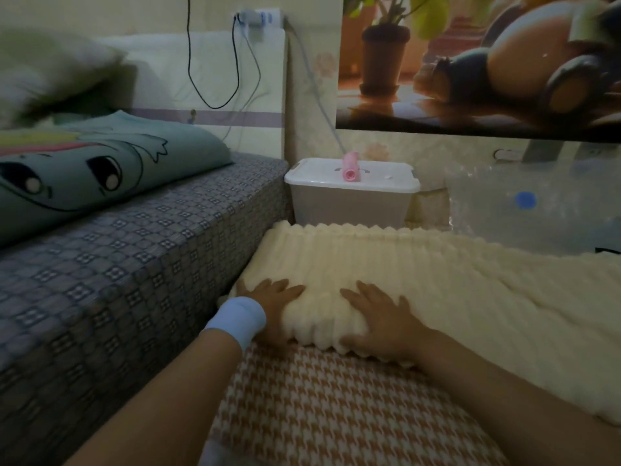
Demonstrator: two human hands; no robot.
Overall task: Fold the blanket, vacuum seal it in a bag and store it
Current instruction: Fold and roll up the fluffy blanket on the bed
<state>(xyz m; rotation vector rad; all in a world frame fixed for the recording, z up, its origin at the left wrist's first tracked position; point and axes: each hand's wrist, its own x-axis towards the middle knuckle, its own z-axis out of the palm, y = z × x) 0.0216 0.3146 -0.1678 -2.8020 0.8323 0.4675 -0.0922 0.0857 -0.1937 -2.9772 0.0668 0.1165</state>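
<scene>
Just beside the bed (pixel 117 264), a person's left hand (pixel 273 307) and right hand (pixel 381 319), 2 flat palms with fingers spread and grasping nothing, press the folded cream blanket (pixel 369 260), apparently flattening it for bagging.

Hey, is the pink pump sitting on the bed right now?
No, the pink pump lies on the lid of the white storage box beside the bed.

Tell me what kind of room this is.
Probably a bedroom: a bed with a pillow on it, and a blanket lying beside it.
</scene>
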